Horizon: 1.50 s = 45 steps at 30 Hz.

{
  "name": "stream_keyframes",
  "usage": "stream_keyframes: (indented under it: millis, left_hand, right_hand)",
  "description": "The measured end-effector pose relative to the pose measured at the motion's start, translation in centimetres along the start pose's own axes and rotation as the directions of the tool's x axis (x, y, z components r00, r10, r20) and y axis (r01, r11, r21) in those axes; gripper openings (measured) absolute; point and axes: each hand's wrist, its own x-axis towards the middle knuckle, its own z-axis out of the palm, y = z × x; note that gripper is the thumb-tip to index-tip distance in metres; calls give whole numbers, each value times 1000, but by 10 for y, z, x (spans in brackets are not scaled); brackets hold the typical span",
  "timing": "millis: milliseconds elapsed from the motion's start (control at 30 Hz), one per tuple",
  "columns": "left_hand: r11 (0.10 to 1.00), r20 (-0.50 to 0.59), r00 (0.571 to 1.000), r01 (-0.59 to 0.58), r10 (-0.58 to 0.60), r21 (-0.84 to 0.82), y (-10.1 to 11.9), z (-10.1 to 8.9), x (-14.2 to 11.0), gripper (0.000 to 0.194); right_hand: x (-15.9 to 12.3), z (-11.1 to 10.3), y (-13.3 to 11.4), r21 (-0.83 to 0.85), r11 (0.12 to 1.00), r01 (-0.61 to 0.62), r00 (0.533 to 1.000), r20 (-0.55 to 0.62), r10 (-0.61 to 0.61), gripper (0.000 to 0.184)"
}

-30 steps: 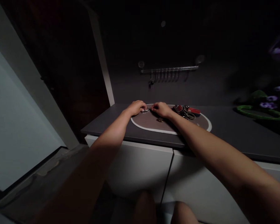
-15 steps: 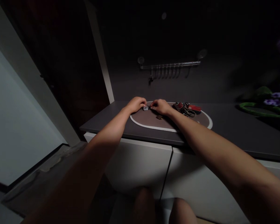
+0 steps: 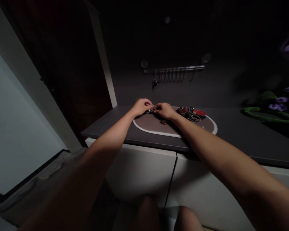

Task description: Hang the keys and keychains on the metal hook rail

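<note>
**Fitting (image 3: pixel 152 109) pinched between both hands**

On the dark countertop (image 3: pixel 231 136), over the oval mat (image 3: pixel 146 131), the left hand (image 3: pixel 141 107) and right hand (image 3: pixel 165 111) clamp it together. Slipping fingertips could drop it toward the nearby key bunch (image 3: pixel 190 114).

overall: v dim, low-key, top half of frame nearly black
brightest: pale panel (image 3: pixel 16 128) at l edge, flat cool light
shadows: deep under counter edge (image 3: pixel 135 142) onto white cabinet doors (image 3: pixel 139 173); left forearm (image 3: pixel 86 173) darkens toward cam
glare: small glints on key bunch (image 3: pixel 190 114), no harsh hotspots
blur: purple flowers (image 3: pixel 276 106) at r edge soft, smeared; fine key detail soft too
distortion: wide-angle stretch at edges, arms look v long, white trim strip (image 3: pixel 103 64) leans
</note>
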Motion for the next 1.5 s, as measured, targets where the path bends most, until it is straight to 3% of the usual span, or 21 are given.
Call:
stream_keyframes:
  millis: [167, 333, 500, 900, 1167, 1500]
  left_hand:
    - [987, -57, 995, 76, -85, -141, 7, -1, -3, 10]
    - [962, -103, 983, 126, -155, -243, 15, -2, -6, 8]
    - [948, -135, 982, 85, -131, -306, 11, -2, -2, 11]
    - [917, -144, 980, 70, -137, -392, 8, -1, 0, 18]
    - [922, -141, 984, 43, -105, -385, 9, 0, 0, 18]
    - [976, -82, 997, -5, -13, -219, 6, 4, 2, 15]
  right_hand:
    - [1, 1, -2, 294, 953, -69, 995, -46, 86, 17]
    - [0, -2, -11, 593, 797, -114, 984, -40, 171, 14]
    - [-3, -7, -17, 726, 673, -139, 976, -16, 219, 12]
    - [-2, -8, -13, 827, 557, -77, 984, -25, 174, 2]
    - [-2, -6, -8, 813, 580, -44, 992, -34, 123, 18]
    - [1, 0, 2, 789, 615, 10, 991, -91, 102, 13]
